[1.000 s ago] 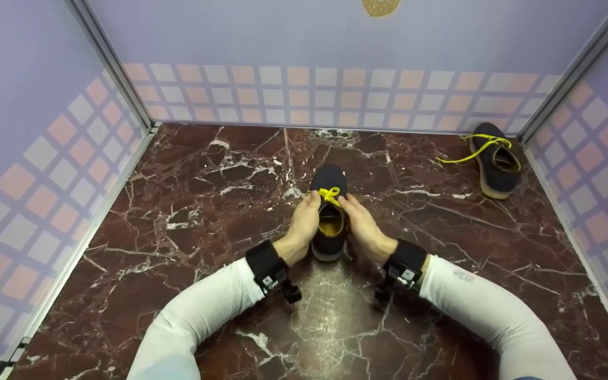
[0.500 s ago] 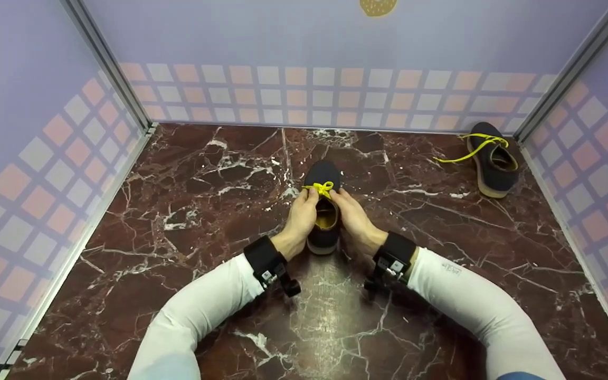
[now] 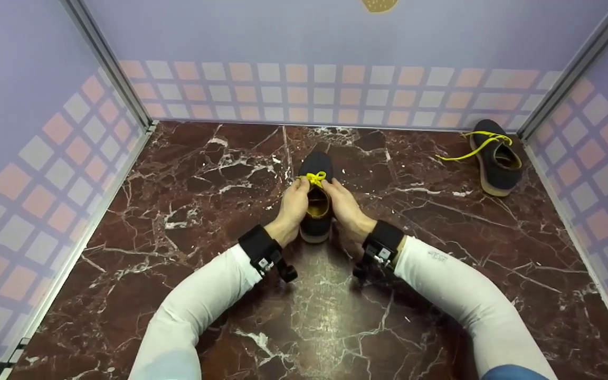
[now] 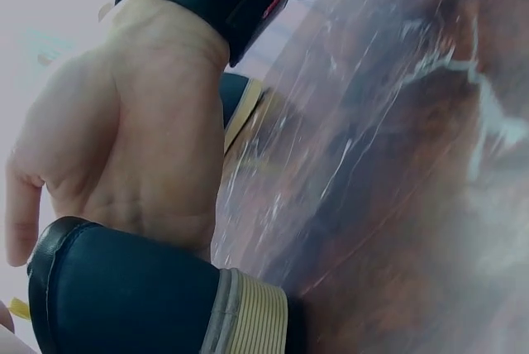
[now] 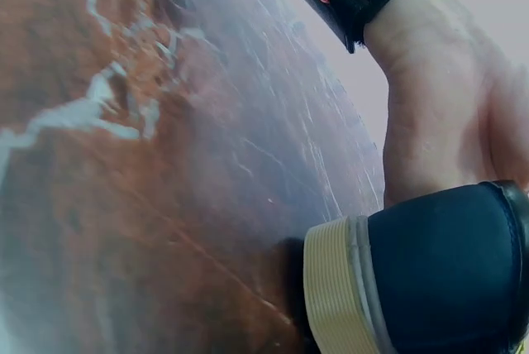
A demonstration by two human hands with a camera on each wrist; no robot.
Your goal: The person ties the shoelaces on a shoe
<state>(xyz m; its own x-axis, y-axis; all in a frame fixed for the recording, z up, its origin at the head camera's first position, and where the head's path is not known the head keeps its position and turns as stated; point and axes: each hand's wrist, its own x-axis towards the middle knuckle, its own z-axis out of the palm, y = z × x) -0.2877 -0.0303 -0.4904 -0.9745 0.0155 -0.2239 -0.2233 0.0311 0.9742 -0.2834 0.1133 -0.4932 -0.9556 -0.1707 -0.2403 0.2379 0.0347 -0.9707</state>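
Observation:
A dark shoe with a cream sole and a yellow inside stands upright on the floor, toe pointing away from me. Its yellow lace is tied in a bow. My left hand grips the left side of the shoe, thumb beside the bow. From the other side my right hand holds it, thumb close to the lace. In the left wrist view the shoe's heel covers part of the palm; the heel likewise hides the fingers in the right wrist view.
A second dark shoe stands at the back right corner, its yellow lace loose and trailing onto the floor. Checked lilac panels border the brown marbled floor at the back and both sides.
Both hands and the shoe between them have shifted left and a little away from me. The bow stays tied, and the second shoe stays in its corner.

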